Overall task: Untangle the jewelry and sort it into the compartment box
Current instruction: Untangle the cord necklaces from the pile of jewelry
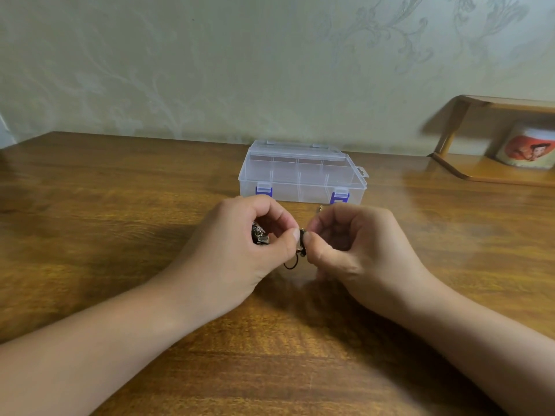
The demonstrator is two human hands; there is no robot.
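While both hands are up just over the brown wooden counter [120,187], they work on a little bunch of jewelry [301,244] between them. The left hand [240,247] has its fingers curled. Its thumb and first finger pinch one end of the jewelry, so its grip is tight and nearly closed. A shiny dark and silver charm [260,234] sits inside that curled hand, by the palm. The right hand [357,244] is curled too. Its thumb and first finger pinch the other end of the jewelry, right beside the left fingertips. The two grips almost touch. A thin black cord loop [290,264] hangs down from the pinched spot, between the two hands. I cannot tell if it touches the counter.

Behind the hands, near them, is the clear compartment box [301,175]. Its lid is shut, and two purple clips [339,197] sit on its front side. You can see the walls of the little rooms through the lid. A tiny metal bit [320,208] peeks out just in front of the box, above the right hand. Far off to the right stands a small wooden shelf [492,172] with a white cup [525,145] on it.
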